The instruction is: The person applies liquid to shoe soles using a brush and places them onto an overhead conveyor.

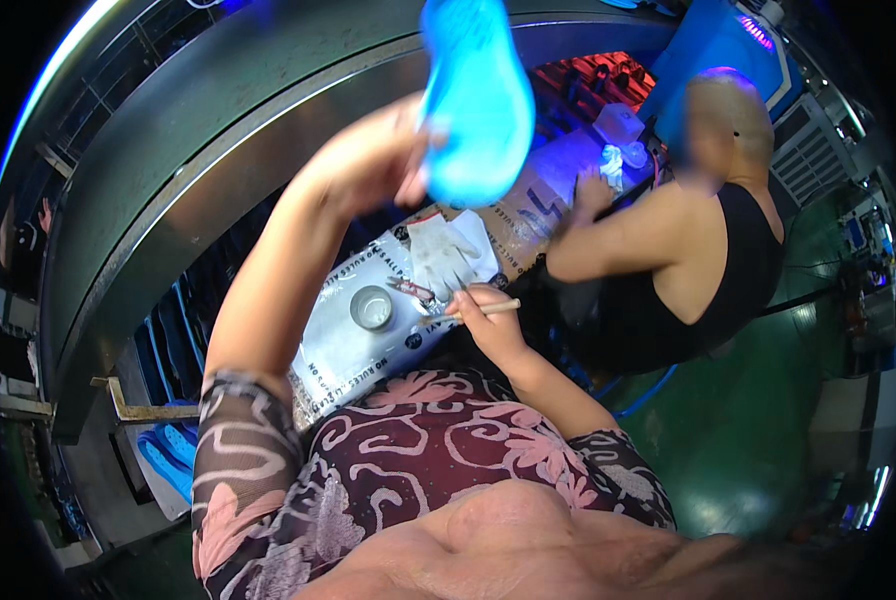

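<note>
A bright blue foot-shaped shoe sole (480, 110) is raised above the far edge of the work surface, its lower end rounded. My left hand (390, 160) is closed on the sole's left edge, with the arm stretched forward. Near the table, my right hand (490, 328) grips a thin wooden-handled brush (498, 308), whose tip points left, toward a round grey cup (372, 308). Between cup and hand lies a pair of red-handled snips (410, 289). A whitish work glove (436, 250) rests just beyond them.
White printed plastic sheeting (333, 350) covers the table. A long curved metal machine edge (208, 165) runs along the left and far side. To my right sits a co-worker (668, 240) in a black top, an arm on the table. More blue soles (168, 455) lie lower left.
</note>
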Action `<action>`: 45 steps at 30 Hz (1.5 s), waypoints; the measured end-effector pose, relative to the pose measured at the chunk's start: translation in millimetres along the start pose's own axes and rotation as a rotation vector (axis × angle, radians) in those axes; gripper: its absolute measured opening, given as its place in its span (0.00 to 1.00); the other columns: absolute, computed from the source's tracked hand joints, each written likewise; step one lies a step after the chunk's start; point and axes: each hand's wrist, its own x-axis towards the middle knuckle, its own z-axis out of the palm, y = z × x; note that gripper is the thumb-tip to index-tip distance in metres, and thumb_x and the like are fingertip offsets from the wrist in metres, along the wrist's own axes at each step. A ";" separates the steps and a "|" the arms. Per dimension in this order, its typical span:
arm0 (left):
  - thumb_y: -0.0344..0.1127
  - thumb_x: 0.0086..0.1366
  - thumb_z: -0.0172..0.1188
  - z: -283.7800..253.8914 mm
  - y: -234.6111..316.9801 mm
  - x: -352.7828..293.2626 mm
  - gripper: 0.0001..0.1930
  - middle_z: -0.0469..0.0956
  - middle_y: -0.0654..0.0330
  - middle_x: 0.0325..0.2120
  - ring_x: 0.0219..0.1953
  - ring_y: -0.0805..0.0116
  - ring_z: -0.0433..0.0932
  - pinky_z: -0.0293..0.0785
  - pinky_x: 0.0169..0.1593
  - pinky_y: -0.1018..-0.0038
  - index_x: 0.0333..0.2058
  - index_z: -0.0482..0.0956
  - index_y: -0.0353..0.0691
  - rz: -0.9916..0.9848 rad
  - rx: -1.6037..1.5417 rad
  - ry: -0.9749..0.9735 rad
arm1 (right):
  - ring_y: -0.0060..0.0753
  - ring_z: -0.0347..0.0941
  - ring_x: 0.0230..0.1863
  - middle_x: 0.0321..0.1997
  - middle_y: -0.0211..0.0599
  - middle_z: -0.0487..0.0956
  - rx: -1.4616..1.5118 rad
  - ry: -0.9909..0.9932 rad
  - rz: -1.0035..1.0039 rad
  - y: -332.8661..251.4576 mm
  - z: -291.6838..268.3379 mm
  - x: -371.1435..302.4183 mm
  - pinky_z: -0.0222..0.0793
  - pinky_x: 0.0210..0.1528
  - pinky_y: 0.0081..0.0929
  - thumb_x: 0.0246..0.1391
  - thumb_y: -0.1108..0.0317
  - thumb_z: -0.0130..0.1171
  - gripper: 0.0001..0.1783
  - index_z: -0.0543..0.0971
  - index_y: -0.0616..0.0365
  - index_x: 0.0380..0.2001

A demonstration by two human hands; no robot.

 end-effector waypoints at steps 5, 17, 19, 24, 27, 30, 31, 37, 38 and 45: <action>0.37 0.62 0.53 -24.6 37.2 108.3 0.26 0.68 0.36 0.46 0.46 0.52 0.73 0.73 0.50 0.70 0.47 0.61 0.16 0.220 -0.508 0.459 | 0.27 0.68 0.21 0.15 0.34 0.72 -0.053 0.028 -0.079 7.9 2.8 2.2 0.62 0.27 0.24 0.55 0.66 0.50 0.16 0.76 0.63 0.17; 0.31 0.59 0.56 -46.6 -162.8 -260.4 0.18 0.76 0.57 0.37 0.37 0.70 0.76 0.71 0.42 0.78 0.49 0.70 0.35 -0.179 0.749 1.170 | 0.27 0.68 0.20 0.16 0.34 0.73 0.180 0.017 0.129 21.6 13.1 -6.7 0.62 0.25 0.25 0.55 0.67 0.51 0.15 0.77 0.62 0.19; 0.32 0.54 0.60 -29.3 -182.6 -340.0 0.21 0.75 0.52 0.39 0.40 0.62 0.75 0.70 0.46 0.72 0.46 0.71 0.32 -0.366 1.244 1.321 | 0.19 0.66 0.19 0.16 0.30 0.72 0.287 -0.010 0.196 22.9 20.4 -6.9 0.61 0.23 0.19 0.56 0.66 0.51 0.15 0.77 0.63 0.20; 0.42 0.48 0.64 15.8 -236.4 -459.2 0.36 0.70 0.40 0.43 0.45 0.43 0.70 0.67 0.49 0.59 0.55 0.60 0.37 -1.111 1.384 1.569 | 0.19 0.67 0.22 0.19 0.31 0.74 0.315 -0.114 0.258 17.6 38.8 -2.8 0.63 0.26 0.18 0.58 0.64 0.49 0.16 0.77 0.63 0.22; 0.44 0.47 0.64 33.9 -250.1 -465.3 0.38 0.71 0.40 0.43 0.44 0.43 0.71 0.67 0.48 0.58 0.56 0.59 0.36 -1.116 1.342 1.447 | 0.18 0.65 0.21 0.17 0.29 0.73 0.391 -0.164 0.291 9.9 48.4 -3.9 0.61 0.25 0.19 0.57 0.62 0.50 0.16 0.77 0.62 0.21; 0.44 0.48 0.62 40.1 -264.6 -481.3 0.39 0.71 0.37 0.44 0.47 0.44 0.71 0.67 0.50 0.60 0.55 0.57 0.32 -0.985 1.172 1.460 | 0.18 0.67 0.23 0.21 0.30 0.74 0.341 -0.232 0.374 5.3 42.7 -2.9 0.63 0.27 0.19 0.57 0.64 0.51 0.15 0.77 0.62 0.22; 0.39 0.49 0.60 31.2 -275.2 -495.7 0.37 0.72 0.39 0.43 0.47 0.48 0.72 0.68 0.49 0.63 0.56 0.56 0.31 -1.015 0.988 1.475 | 0.18 0.67 0.23 0.21 0.30 0.75 0.365 -0.207 0.408 3.5 42.9 -5.0 0.63 0.27 0.19 0.57 0.65 0.51 0.14 0.78 0.62 0.23; 0.33 0.55 0.56 18.7 -248.6 -457.0 0.14 0.70 0.63 0.18 0.15 0.71 0.68 0.59 0.13 0.79 0.41 0.67 0.41 -0.467 -0.330 1.628 | 0.18 0.66 0.23 0.21 0.31 0.74 0.228 -0.185 0.405 9.4 35.7 -9.5 0.62 0.29 0.17 0.59 0.64 0.48 0.16 0.77 0.63 0.23; 0.34 0.57 0.55 15.7 -258.7 -455.6 0.09 0.68 0.65 0.17 0.15 0.72 0.67 0.60 0.15 0.79 0.36 0.68 0.43 -0.192 -0.569 1.650 | 0.18 0.66 0.23 0.20 0.31 0.74 0.242 -0.188 0.404 7.5 36.4 -6.1 0.61 0.29 0.17 0.59 0.62 0.48 0.18 0.77 0.64 0.23; 0.32 0.59 0.52 57.0 -196.3 -354.6 0.13 0.71 0.63 0.31 0.25 0.74 0.70 0.66 0.25 0.80 0.43 0.65 0.40 0.087 -0.275 1.600 | 0.19 0.65 0.24 0.20 0.32 0.73 0.255 -0.234 0.434 6.4 44.8 8.7 0.60 0.30 0.17 0.59 0.61 0.47 0.19 0.77 0.66 0.23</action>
